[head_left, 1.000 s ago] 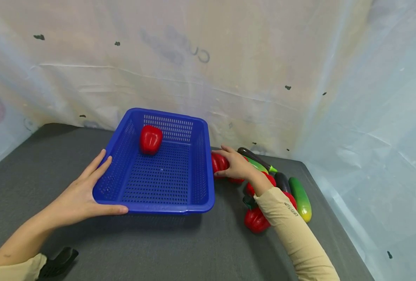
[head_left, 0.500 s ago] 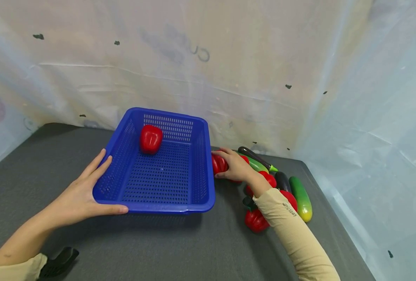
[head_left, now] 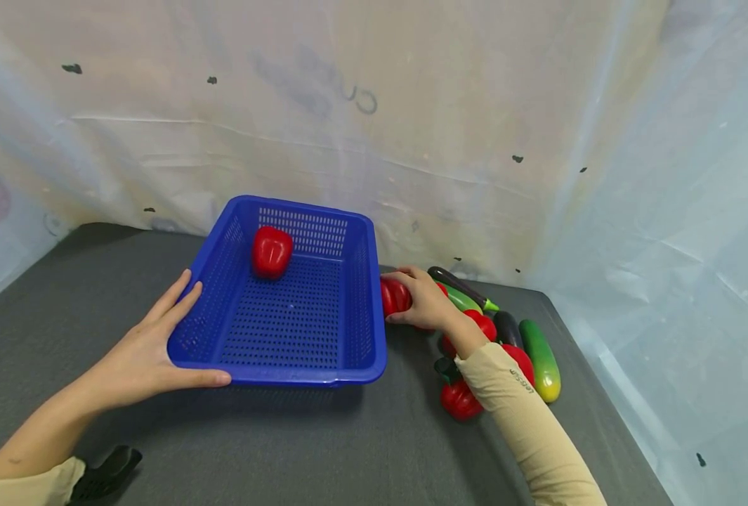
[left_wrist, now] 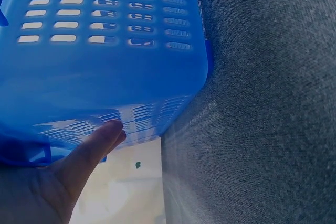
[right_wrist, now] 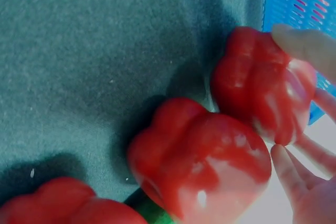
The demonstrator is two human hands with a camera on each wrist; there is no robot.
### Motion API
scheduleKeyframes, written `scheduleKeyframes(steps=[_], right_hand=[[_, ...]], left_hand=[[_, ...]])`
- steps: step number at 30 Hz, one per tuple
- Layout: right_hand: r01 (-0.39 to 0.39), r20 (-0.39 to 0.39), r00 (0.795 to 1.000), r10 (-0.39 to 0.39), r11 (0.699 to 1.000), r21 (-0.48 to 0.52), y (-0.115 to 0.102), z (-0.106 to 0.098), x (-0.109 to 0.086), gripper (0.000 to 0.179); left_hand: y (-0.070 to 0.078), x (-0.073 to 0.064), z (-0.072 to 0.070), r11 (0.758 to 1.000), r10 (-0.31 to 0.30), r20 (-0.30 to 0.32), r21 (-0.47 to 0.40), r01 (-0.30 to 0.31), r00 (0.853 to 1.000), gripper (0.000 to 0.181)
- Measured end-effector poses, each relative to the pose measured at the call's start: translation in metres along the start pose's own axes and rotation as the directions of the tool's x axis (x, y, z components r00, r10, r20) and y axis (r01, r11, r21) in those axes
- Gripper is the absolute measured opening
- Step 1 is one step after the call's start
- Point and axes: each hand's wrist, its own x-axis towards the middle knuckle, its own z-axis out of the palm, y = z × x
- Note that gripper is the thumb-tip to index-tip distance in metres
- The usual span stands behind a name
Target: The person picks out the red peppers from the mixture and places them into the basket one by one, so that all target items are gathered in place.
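In the head view my left hand (head_left: 149, 351) lies spread round the near left corner of a blue basket (head_left: 348, 376), thumb along the near side and fingers on the left side. The left wrist view shows straight fingers against the basket's outer wall (left_wrist: 121, 72). A red bell pepper (head_left: 271, 251) sits inside at the far left. Right of the basket my right hand (head_left: 427, 299) grips another red bell pepper (right_wrist: 257, 77), thumb on one side and fingers on the other. A further red bell pepper (right_wrist: 205, 161) lies right beside it on the grey table.
At the right lie more red peppers (head_left: 462, 400), a green cucumber-like vegetable (head_left: 540, 358), a dark purple eggplant (head_left: 508, 329) and a slim dark eggplant (head_left: 462, 286). Plastic sheeting (head_left: 449, 140) hangs behind the table. A black object (head_left: 111, 471) is by my left sleeve.
My right hand's fingers have drawn in closer round the red bell pepper beside the basket. The left hand and the basket stay in place.
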Motion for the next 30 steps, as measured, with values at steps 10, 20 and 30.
scheduleKeyframes(steps=[10,20,30], right_hand=[[0.017,-0.146,0.989,-0.011,0.999,0.043,0.001,-0.006,-0.002,0.072],[0.007,-0.191,0.982,0.002,0.999,0.043,-0.001,-0.011,-0.003,0.072],[0.012,-0.220,0.975,-0.007,1.000,0.021,-0.003,-0.023,-0.002,0.070]], left_hand=[[-0.002,0.000,-0.001,1.000,0.011,0.003,-0.017,-0.011,1.000,0.125],[-0.002,0.000,0.000,1.000,0.002,0.004,-0.017,-0.002,1.000,0.125],[-0.002,0.001,0.000,1.000,0.010,0.008,-0.020,-0.010,1.000,0.125]])
